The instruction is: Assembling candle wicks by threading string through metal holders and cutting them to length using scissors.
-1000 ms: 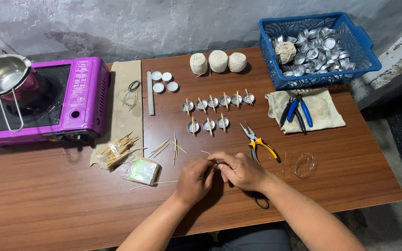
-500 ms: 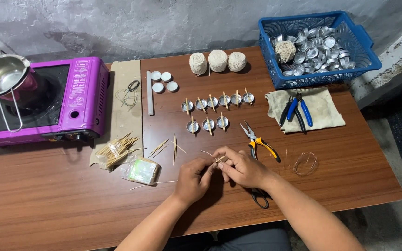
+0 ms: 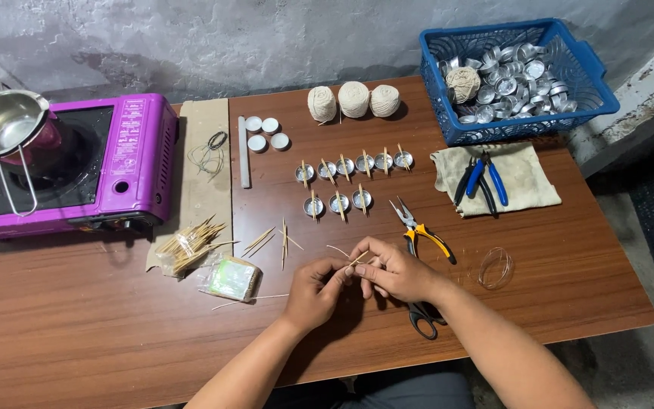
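- Our left hand (image 3: 318, 289) and right hand (image 3: 393, 269): fingertips meet, both pinching one thin wooden stick (image 3: 359, 258) above the counter (image 3: 77, 341).
- Yellow-handled pliers (image 3: 421, 232): just beside our right hand.

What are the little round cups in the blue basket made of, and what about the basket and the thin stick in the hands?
The cups look like thin shiny metal, likely aluminium: silvery, with bright glints. The blue basket looks like moulded plastic: even colour, slotted walls. The stick, pinched between the left hand and right hand, looks like pale, matte wood or bamboo.
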